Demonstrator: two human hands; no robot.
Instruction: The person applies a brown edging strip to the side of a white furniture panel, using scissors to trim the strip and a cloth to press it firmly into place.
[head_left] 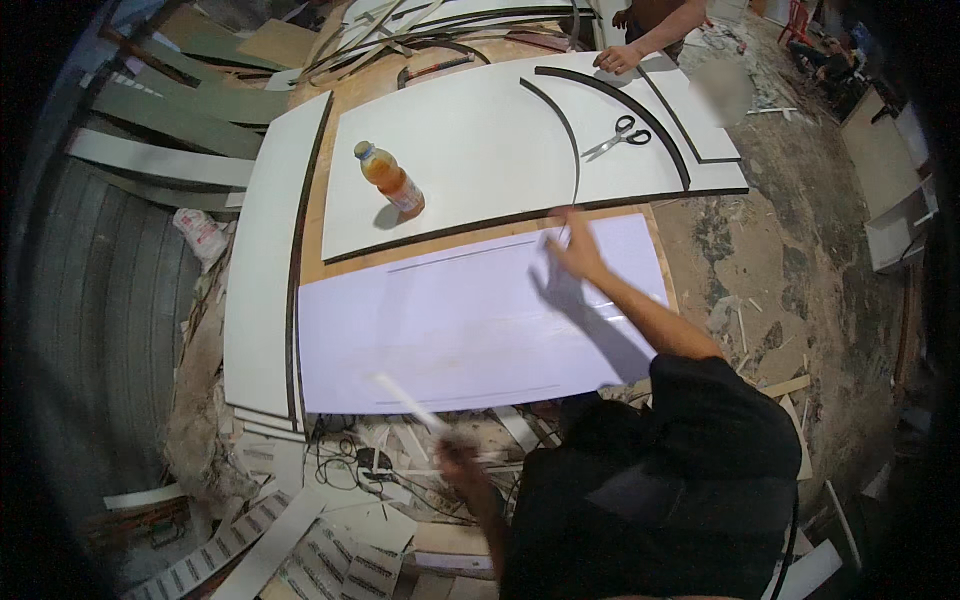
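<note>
A pale lilac sheet [440,320] lies flat on the wooden table in front of me. My right hand [577,250] reaches out over its far right corner, fingers spread, touching a thin strip at the edge of the white board [470,150] beyond. My left hand [457,462] is low at the near edge, blurred, closed around a thin white strip [405,400] that slants up over the lilac sheet.
An orange drink bottle [390,180] stands on the white board; scissors [620,135] lie further right. Another person's hand [617,58] rests at the far edge. A long white panel [265,260] lies on the left. Offcuts and cables [350,470] litter the floor.
</note>
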